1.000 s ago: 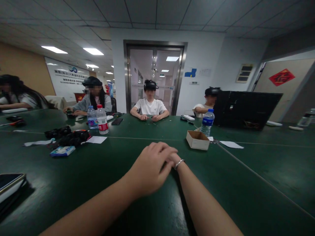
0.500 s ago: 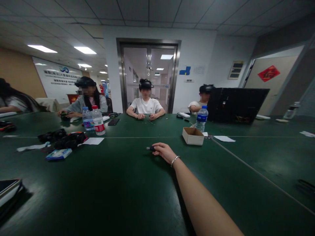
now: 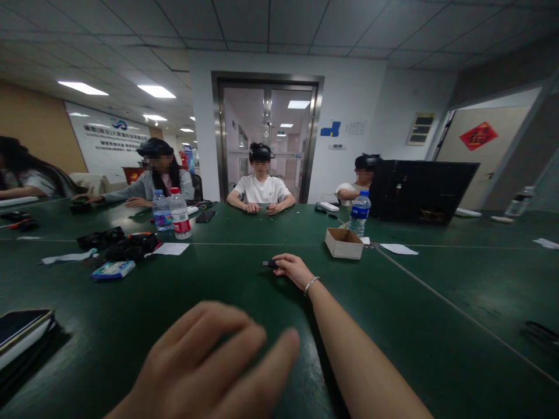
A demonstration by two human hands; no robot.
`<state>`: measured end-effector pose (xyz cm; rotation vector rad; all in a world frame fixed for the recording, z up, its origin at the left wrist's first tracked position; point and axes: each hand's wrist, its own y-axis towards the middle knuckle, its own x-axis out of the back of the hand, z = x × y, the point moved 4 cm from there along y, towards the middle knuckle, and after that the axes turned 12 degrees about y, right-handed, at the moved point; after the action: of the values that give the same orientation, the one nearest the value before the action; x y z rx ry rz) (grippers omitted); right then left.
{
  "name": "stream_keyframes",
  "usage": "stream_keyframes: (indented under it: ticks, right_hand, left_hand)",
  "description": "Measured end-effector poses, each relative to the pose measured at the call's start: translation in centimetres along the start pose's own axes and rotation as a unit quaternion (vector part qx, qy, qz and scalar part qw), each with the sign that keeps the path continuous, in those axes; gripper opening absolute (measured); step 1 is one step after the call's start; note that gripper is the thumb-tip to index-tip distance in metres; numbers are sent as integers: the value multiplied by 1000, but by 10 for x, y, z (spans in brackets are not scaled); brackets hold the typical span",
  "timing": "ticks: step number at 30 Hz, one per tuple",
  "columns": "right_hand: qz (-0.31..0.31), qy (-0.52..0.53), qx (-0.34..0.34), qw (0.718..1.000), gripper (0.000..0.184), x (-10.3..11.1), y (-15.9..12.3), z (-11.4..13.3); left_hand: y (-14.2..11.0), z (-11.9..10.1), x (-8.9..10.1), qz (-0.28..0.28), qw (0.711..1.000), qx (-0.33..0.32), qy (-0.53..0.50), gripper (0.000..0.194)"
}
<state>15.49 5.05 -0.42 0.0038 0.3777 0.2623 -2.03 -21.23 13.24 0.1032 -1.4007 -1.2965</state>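
Note:
My right hand (image 3: pixel 294 272) rests low over the green table, wearing a silver bracelet (image 3: pixel 311 285) at the wrist. Its fingers pinch a small dark USB flash drive (image 3: pixel 269 264), whose metal end points left. Close to the camera, my left hand (image 3: pixel 205 361) hangs over the near part of the table, somewhat blurred. The fingers there are loosely bent, with the thumb and forefinger apart and nothing between them. A gap separates the left hand from the flash drive.
An open cardboard box (image 3: pixel 343 244) stands beyond my right hand, with a water bottle (image 3: pixel 360 214) behind it. At left lie black gear (image 3: pixel 126 245), a tissue pack (image 3: pixel 113 270) and a phone (image 3: pixel 26 329). Several people sit around the table; a black monitor (image 3: pixel 423 192) stands at right.
My left hand has come into view from the bottom edge. The right hand keeps its pinch on the USB flash drive in nearly the same place. The person at left has stretched an arm outward.

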Motion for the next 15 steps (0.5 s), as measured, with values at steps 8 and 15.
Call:
stream_keyframes:
  ticks: [8, 15]
  right_hand:
    - [4, -38, 1, 999, 15, -2, 0, 2]
    - [24, -25, -13, 999, 14, -4, -1, 3]
  left_hand:
    - [25, 99, -190, 245, 890, 329, -200, 41]
    - [11, 98, -263, 145, 728, 477, -471, 32]
